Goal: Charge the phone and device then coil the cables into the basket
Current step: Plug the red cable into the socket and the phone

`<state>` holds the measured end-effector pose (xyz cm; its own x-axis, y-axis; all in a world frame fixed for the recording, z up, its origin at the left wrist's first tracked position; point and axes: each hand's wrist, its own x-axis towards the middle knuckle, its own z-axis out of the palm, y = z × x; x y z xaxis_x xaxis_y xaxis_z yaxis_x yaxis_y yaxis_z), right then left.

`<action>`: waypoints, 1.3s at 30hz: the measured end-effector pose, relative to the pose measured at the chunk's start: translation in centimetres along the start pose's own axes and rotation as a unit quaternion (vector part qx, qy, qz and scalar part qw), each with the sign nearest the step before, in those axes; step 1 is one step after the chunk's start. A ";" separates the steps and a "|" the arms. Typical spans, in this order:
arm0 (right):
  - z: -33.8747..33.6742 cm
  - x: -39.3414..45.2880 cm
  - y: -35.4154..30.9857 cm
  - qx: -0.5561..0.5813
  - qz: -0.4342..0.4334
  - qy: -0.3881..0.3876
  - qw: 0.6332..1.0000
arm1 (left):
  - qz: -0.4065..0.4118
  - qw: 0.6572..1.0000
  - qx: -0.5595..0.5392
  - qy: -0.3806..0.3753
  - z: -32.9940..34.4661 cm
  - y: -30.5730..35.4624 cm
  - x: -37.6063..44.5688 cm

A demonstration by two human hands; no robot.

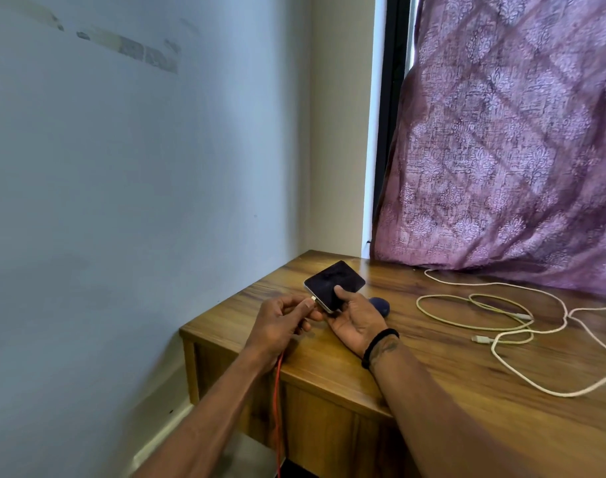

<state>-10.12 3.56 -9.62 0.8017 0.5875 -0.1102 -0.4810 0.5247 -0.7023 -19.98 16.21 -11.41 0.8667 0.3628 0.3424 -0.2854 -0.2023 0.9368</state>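
Note:
A dark-screened phone [330, 279] with a pale edge is held a little above the wooden table [467, 391] near its far left corner. My right hand [355, 317] grips its near end, thumb on the screen. My left hand [282, 320] pinches the white plug [313, 299] of a red cable [278, 401] at the phone's bottom edge. The red cable hangs down past the table's front. A small dark blue device [380, 304] lies partly hidden behind my right hand. No basket is in view.
Two pale cables lie loose on the table to the right: a yellowish one [473, 310] in a loop and a whitish one [522, 374] with a free plug [478, 338]. A purple curtain [508, 139] hangs behind. A blue wall [139, 184] stands left.

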 end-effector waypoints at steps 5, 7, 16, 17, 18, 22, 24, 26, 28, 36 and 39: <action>-0.2 0.5 0.2 -0.012 -0.006 0.000 1.000 | 0.010 1.000 0.027 0.000 -0.1 -0.1 -0.2; -0.2 0.7 0.3 -0.011 -0.008 -0.006 1.000 | 0.008 0.999 0.030 0.006 -0.2 -0.1 -0.2; -0.6 0.7 0.1 -0.037 -0.031 -0.032 0.998 | -0.024 0.997 -0.061 -0.030 -0.5 0.1 -0.1; -0.6 0.8 0.1 -0.043 -0.033 -0.033 0.998 | -0.027 0.996 -0.075 -0.035 -0.6 0.2 -0.1; -0.6 0.8 0.1 -0.050 -0.036 -0.034 0.998 | -0.030 0.995 -0.087 -0.036 -0.6 0.2 -0.1; -0.3 1.0 0.4 -0.080 -0.050 -0.035 0.995 | -0.028 0.994 -0.101 -0.023 -0.5 0.1 0.1; -0.2 1.1 0.5 -0.083 -0.048 -0.031 0.995 | -0.020 0.995 -0.097 -0.026 -0.6 -0.1 0.2; -0.1 1.2 0.5 -0.085 -0.051 -0.033 0.995 | -0.012 0.996 -0.081 -0.028 -0.6 -0.3 0.3; 0.0 1.2 0.6 -0.093 -0.054 -0.042 0.993 | -0.008 0.998 -0.055 -0.023 -0.8 -0.6 0.4; -0.1 2.0 1.0 -0.176 -0.053 -0.011 0.983 | 0.013 0.997 0.068 -0.025 0.2 0.4 -0.7; -0.1 2.7 1.4 -0.270 -0.091 0.056 0.957 | 0.003 0.994 0.109 0.025 0.5 0.5 -0.8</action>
<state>-8.62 5.83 -10.99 0.9026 0.4304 -0.0048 -0.1000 0.1987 -0.9749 -20.66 15.38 -11.21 0.8420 0.4047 0.3568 -0.1909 -0.3951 0.8986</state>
